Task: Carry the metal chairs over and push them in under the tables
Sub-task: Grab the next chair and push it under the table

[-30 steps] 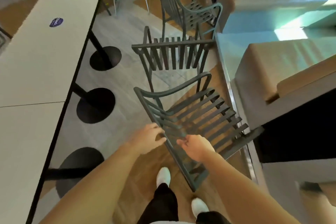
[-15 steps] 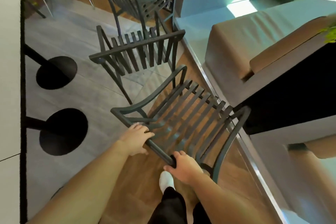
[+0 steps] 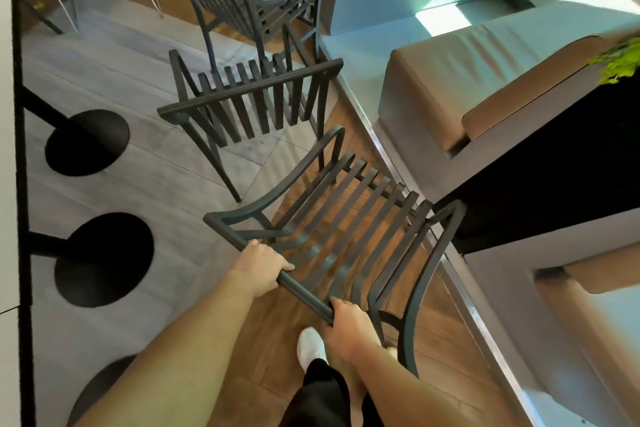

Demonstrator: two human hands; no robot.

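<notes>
A dark slatted metal chair (image 3: 349, 218) stands right in front of me, its back towards me. My left hand (image 3: 259, 265) grips the left part of its top rail and my right hand (image 3: 348, 321) grips the right part. A second metal chair (image 3: 249, 100) stands just beyond it, and a third metal chair (image 3: 249, 0) is farther back. The white table (image 3: 7, 163) runs along the left edge, with round black pedestal bases (image 3: 104, 258) under it.
Tan and grey sofas (image 3: 467, 80) with a metal floor strip line the right side, close to the chairs. A green plant (image 3: 620, 62) sits at the right edge. My white shoe (image 3: 310, 347) is under the held chair. Grey floor lies between chairs and table.
Both hands have settled on the chair's top rail, the right hand shifting to its right end. The view swung right, so most of the table has left the frame.
</notes>
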